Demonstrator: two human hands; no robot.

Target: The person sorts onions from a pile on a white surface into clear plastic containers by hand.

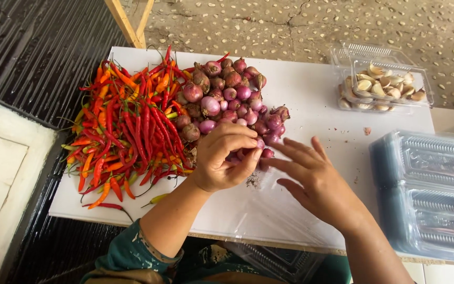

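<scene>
Our hands at the near edge of the shallot heap

Nearest us, our left hand (227, 156) curls closed around small shallots (235, 100), while our right hand (313, 176) lies open, fingers spread, fingertips touching a shallot at the heap's near edge on the white counter (316, 100). We judge them light, firm, papery-skinned and prone to rolling, best pinched around the middle. Chillies (127, 126) lie left; a clear tray of garlic (382, 87) sits farther right.
</scene>
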